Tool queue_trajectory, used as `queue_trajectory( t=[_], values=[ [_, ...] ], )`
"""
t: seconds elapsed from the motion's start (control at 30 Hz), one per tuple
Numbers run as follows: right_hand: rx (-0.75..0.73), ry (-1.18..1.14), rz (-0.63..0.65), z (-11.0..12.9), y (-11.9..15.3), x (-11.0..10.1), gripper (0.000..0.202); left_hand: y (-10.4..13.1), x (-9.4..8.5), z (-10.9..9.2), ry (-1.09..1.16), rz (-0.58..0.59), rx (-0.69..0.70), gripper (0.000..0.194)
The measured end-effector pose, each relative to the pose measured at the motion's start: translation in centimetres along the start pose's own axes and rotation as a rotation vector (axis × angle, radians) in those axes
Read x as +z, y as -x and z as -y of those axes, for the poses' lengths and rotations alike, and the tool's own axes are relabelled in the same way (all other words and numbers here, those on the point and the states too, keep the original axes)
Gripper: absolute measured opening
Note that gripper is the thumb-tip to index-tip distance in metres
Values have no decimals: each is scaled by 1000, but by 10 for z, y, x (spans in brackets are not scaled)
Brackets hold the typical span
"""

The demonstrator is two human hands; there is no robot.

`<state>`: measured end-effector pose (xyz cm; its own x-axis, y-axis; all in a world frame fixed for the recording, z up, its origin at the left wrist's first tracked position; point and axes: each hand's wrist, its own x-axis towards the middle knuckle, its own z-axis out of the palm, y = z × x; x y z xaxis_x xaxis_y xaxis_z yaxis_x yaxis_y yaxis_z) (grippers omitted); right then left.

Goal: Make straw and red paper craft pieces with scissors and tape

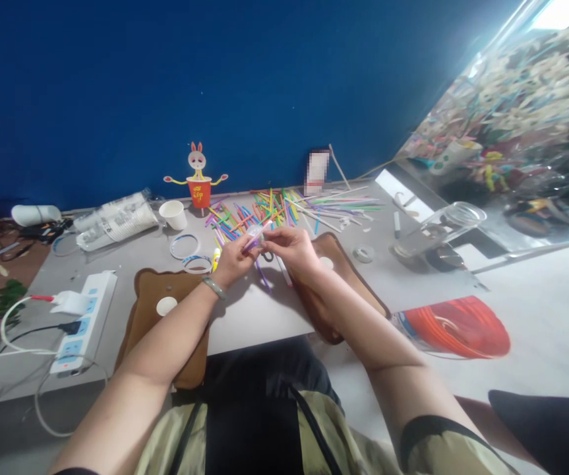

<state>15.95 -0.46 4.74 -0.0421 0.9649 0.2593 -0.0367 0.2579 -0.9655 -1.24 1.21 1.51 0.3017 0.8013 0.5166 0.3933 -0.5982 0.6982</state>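
My left hand (232, 265) and my right hand (295, 249) meet above the middle of the table. Both sets of fingers are closed around a small whitish and purple piece (254, 239); its exact kind is too small to tell. A thin purple strip (263, 274) hangs or lies just below the fingers. Behind the hands spreads a pile of coloured pipe cleaners (274, 206). A yellow glue-stick-like tube (215, 257) is beside my left hand. Part of a dark ring shape, perhaps a scissors handle, shows under the fingers.
A rabbit figure on a red cup (199, 191) stands at the back, near a white paper cup (173, 214) and bagged cups (116, 224). A power strip (84, 323) lies left. Brown pads (165, 330) flank my arms. Right are a clear jug (437, 227) and red bucket (462, 326).
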Motion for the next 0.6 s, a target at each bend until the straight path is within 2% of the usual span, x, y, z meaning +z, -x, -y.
queue_trajectory(
  t=[0.3,0.47,0.6],
  values=[
    [69,-33,53,5,-6,0,31,1,-1,0,-26,21,10,9],
    [165,-79,111,14,-7,-5,30,1,-1,0,-37,48,21,14],
    [186,-62,131,17,-9,-8,27,0,-1,-1,-48,45,23,17]
  ],
)
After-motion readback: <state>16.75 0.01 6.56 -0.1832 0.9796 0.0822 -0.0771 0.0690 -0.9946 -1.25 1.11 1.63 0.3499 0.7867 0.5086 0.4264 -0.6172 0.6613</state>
